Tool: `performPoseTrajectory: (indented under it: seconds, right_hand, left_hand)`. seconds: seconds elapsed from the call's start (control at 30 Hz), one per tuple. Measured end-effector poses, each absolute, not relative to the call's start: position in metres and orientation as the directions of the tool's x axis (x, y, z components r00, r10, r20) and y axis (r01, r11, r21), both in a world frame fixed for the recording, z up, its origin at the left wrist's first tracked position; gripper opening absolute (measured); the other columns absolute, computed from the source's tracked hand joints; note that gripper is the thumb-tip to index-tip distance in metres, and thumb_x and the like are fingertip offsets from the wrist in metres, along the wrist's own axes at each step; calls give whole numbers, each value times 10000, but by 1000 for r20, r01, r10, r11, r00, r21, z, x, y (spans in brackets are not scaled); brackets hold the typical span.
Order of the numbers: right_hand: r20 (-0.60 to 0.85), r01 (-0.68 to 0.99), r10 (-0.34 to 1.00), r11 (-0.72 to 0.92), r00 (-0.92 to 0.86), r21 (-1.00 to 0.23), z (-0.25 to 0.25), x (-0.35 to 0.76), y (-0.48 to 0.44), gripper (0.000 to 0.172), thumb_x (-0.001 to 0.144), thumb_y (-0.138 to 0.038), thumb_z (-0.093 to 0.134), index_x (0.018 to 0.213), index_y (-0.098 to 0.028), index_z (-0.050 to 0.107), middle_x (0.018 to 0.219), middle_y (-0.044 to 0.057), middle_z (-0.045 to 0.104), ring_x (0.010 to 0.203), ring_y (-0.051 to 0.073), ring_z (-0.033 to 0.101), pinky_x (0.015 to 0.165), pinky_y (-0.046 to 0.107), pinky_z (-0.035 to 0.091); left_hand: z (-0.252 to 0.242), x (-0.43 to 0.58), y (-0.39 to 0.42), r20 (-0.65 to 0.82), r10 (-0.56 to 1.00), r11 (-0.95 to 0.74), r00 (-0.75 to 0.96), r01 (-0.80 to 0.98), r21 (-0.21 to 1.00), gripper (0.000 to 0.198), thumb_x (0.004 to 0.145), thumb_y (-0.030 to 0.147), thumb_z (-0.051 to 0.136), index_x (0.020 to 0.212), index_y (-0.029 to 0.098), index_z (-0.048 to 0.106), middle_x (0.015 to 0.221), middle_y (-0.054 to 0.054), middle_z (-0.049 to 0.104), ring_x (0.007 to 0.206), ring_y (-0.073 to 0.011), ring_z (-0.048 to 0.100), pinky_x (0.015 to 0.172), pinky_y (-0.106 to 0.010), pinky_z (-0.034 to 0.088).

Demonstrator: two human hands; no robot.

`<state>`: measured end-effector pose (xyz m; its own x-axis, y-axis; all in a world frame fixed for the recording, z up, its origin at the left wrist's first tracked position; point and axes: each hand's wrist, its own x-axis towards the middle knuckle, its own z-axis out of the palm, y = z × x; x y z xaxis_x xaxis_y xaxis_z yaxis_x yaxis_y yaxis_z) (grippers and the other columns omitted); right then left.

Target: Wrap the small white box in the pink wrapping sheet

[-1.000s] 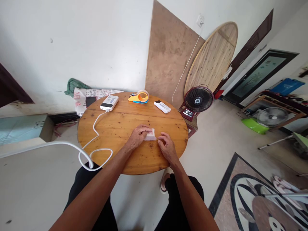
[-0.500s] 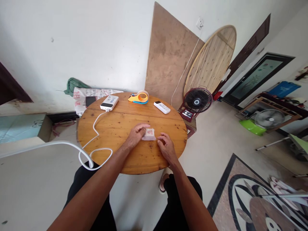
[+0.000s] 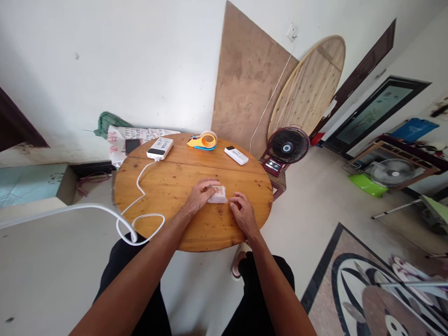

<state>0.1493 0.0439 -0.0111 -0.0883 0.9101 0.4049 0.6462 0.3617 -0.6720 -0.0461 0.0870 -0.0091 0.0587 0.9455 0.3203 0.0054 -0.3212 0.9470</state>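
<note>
A small clear-wrapped packet with a reddish print (image 3: 219, 195) lies on the round wooden table (image 3: 196, 233). My left hand (image 3: 202, 193) is at the packet's left side, its thumb over the print and its fingers along the far edge, gripping it. Just right of the packet, my right hand (image 3: 242, 209) rests near the tabletop with bent fingers apart, holding nothing.
Toward the table's far side are a white power bank (image 3: 160, 148) with a white cable (image 3: 140, 186), an orange tape dispenser (image 3: 203, 141) and a white device (image 3: 236, 155). A black-and-red fan (image 3: 287, 147) stands beyond the right edge.
My left thumb has moved right, further over the packet's print. My right hand has hardly moved, and the view has shifted slightly.
</note>
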Motion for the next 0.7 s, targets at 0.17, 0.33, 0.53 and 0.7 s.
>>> performPoseTrajectory:
  seconds: [0.17,0.33,0.53,0.7]
  right_hand:
    - [417,643,905,365,-78,-673,-13,150,45,166,807,-224,533,893,-188,669,1188,121,582,1125,236,548,1014,392,399]
    - [426,637,901,374,-78,-674,-15,150,46,165,801,-221,533,886,-201,673,1181,105,591,1120,230,553,1011,387,403]
    - [418,634,906,360,-64,-685,-13,150,44,169,802,-227,531,891,-195,671,1189,110,588,1125,232,552,1008,388,403]
    - [412,634,909,357,-66,-685,-11,149,43,162,804,-226,528,883,-195,665,1180,111,588,1122,229,551,1007,387,403]
  left_hand:
    - [-6,-44,85,428,892,-451,144,211,868,294,819,410,562,868,191,751,1122,-113,625,1151,-260,528,997,-409,404]
    - [-3,-43,81,448,876,-480,179,232,846,320,839,420,533,845,184,749,1117,-115,627,1170,-263,512,1033,-418,365]
    - [-2,-48,86,333,940,-340,-69,-142,930,359,802,463,562,957,185,729,1205,-91,615,1182,-245,515,1020,-362,369]
    - [-4,-49,95,29,964,-154,-263,-470,869,354,650,461,650,828,161,705,991,-94,703,1013,-246,602,873,-357,429]
